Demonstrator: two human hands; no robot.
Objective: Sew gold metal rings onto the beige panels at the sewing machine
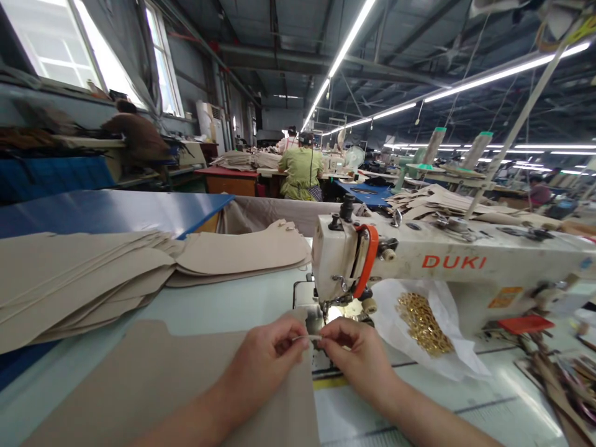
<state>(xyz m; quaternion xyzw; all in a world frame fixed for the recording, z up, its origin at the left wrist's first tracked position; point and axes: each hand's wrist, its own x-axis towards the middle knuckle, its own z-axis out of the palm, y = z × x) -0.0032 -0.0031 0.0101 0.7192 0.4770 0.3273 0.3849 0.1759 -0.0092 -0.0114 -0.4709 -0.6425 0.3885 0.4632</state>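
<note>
My left hand [265,351] pinches one end of a small, thin, pale strip [315,337] between thumb and fingers. The other end sits in the closed fingertips of my right hand [356,354], so the strip spans the short gap between both hands. They are just in front of the needle area of a white sewing machine [400,242], where a lamp glows. Under my left hand and forearm a flat beige panel [186,379] lies on the table. What the strip is made of is too small to tell.
Gold-coloured metal pieces [426,326] lie on a white plastic bag [465,363] beneath the machine arm. Stacked beige panels [79,279] fill the left, with another stack [242,251] behind. Loose strips and tools [559,385] lie at right. A person in green [302,167] sits farther back.
</note>
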